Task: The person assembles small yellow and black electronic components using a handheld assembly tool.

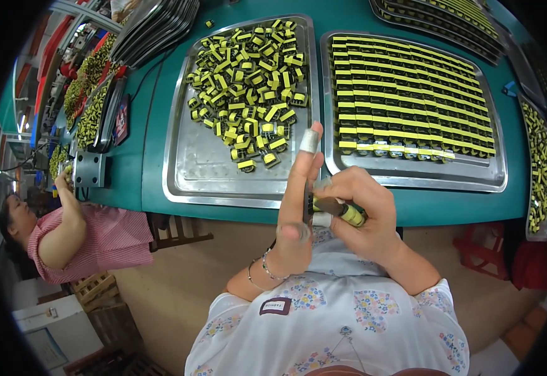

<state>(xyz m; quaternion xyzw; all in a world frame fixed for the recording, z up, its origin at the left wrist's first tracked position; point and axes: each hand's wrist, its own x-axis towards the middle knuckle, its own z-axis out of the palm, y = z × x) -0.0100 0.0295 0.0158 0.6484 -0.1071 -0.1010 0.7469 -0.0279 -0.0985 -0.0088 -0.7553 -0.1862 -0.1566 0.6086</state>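
Close in front of my body, both hands are together near the table edge. My left hand is upright, its index finger pointing up with white tape round it and the taped thumb bent. A dark narrow piece lies against its fingers, mostly hidden, so its kind is unclear. My right hand is curled round a small transformer with yellow tape and a dark body, partly covered by the fingers. A brownish round part shows beside it, between the two hands.
A metal tray of loose yellow transformers lies beyond my left hand. The tray on the right holds them in tight rows. Stacked trays stand at the far left. Another person sits at left; a red stool is at right.
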